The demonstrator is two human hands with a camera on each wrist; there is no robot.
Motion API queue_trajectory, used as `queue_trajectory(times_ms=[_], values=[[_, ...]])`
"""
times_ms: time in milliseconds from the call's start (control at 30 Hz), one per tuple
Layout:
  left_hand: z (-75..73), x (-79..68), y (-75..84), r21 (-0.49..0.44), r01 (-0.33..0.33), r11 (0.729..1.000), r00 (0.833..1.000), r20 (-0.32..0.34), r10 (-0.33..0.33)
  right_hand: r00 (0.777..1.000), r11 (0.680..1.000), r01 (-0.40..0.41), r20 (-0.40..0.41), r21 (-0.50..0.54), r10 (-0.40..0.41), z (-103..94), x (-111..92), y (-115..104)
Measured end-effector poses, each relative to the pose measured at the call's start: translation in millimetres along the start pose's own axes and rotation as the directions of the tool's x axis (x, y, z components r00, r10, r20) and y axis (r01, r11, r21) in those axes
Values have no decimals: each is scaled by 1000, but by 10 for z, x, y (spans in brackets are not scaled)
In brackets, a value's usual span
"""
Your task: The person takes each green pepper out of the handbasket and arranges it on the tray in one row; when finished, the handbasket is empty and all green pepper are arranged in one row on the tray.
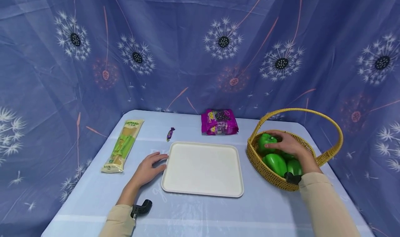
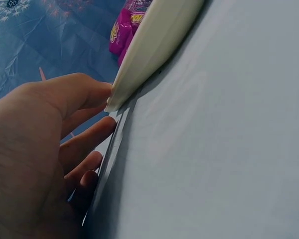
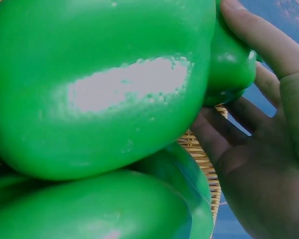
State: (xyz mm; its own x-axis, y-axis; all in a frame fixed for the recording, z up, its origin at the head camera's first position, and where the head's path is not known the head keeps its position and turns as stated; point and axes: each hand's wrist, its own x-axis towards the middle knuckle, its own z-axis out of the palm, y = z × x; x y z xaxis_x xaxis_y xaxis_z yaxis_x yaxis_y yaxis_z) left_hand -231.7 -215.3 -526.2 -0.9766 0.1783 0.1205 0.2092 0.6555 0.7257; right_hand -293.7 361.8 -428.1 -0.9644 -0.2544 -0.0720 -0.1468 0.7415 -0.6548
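My right hand (image 1: pixel 287 145) reaches into a yellow wicker basket (image 1: pixel 260 169) and grips a green bell pepper (image 1: pixel 265 139) at its far left side. In the right wrist view, thumb and fingers lie on either side of that pepper (image 3: pixel 231 64), partly behind a larger green pepper (image 3: pixel 104 89). More green peppers (image 1: pixel 275 164) lie below the hand. At the left edge of a white rectangular tray (image 1: pixel 203 169), my left hand (image 1: pixel 148 171) rests with fingers loosely extended. The left wrist view has its thumb and fingertips right at the tray's rim (image 2: pixel 154 45).
A long yellow-green food packet (image 1: pixel 123 146) lies at the left of the pale-blue-covered table (image 1: pixel 193 212). Behind the tray are a small purple wrapped candy (image 1: pixel 170 134) and a purple candy bag (image 1: pixel 219 121). The basket's tall handle (image 1: pixel 339 139) arches over the right side. A blue dandelion-print curtain (image 1: pixel 187 49) hangs behind.
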Motion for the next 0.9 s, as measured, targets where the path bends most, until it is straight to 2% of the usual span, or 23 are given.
queue_trajectory(times_ms=[200, 567, 900], values=[[-4, -22, 5, -14, -6, 1000, 1000, 0, 6, 1000, 1000, 6, -24, 23, -6, -63, -35, -70], [6, -19, 17, -22, 1, 1000, 1000, 1, -1, 999, 1000, -6, -51, -18, 5, -125, -91, -164], [15, -37, 8, -4, 18, 1000, 1000, -2, -18, 996, 997, 37, -78, -66, -42, -166, -220, -233]])
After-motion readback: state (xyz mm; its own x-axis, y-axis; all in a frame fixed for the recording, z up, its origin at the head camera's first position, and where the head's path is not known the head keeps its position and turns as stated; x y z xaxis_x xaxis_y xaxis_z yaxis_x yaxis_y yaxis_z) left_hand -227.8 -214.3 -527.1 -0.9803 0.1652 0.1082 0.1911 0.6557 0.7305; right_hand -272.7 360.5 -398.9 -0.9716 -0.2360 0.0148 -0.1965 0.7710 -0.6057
